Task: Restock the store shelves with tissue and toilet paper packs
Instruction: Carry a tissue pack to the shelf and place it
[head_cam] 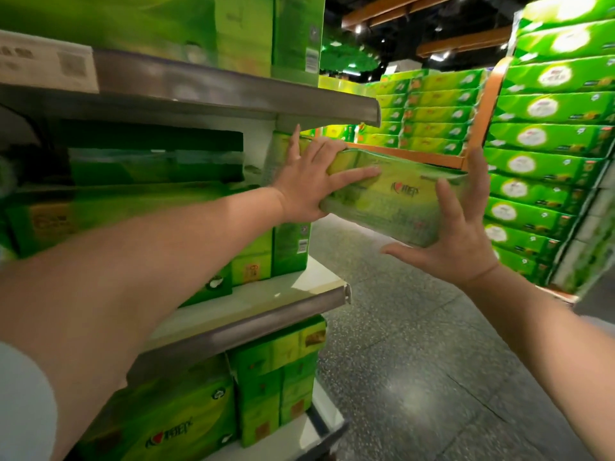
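Head view: a green plastic-wrapped tissue pack (pixel 392 201), judged light, soft and slippery, is held in the air beside the grey metal shelf (pixel 253 94), pressed between 2 flat, straight-fingered hands, left hand (pixel 309 191) and right hand (pixel 459 234), best supported at its ends.

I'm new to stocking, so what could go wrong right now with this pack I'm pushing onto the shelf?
1. The pack hangs mostly off the shelf end, held only between flat hands, left and right; it could slip to the floor.
2. The gap under the upper shelf looks tight, so the pack may catch its edge.
3. Pushing could shift the stacked packs beneath.
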